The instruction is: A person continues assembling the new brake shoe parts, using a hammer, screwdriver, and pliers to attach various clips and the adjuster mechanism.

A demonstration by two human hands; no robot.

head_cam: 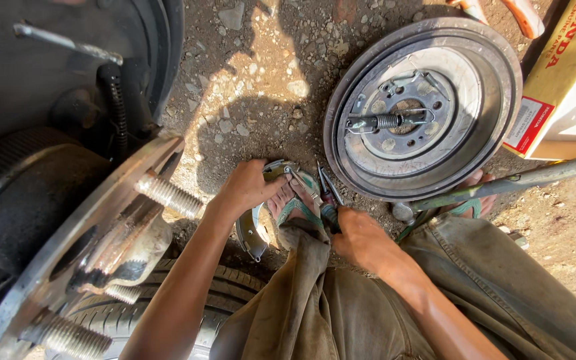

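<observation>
Centre of frame, low: my left hand (pixel 245 188) clenched the curved grey metal brake shoe (pixel 256 227), pinning it against my sandalled foot (pixel 295 200), likely to steady it. My right hand (pixel 361 237) gripped the dark-handled pliers (pixel 328 197), fingers closed round the handles. The pliers' long axis ran upward, tips toward the shoe's top end. The round rusty brake drum (pixel 425 107) lay upper right on the gravel ground (pixel 261 80).
</observation>
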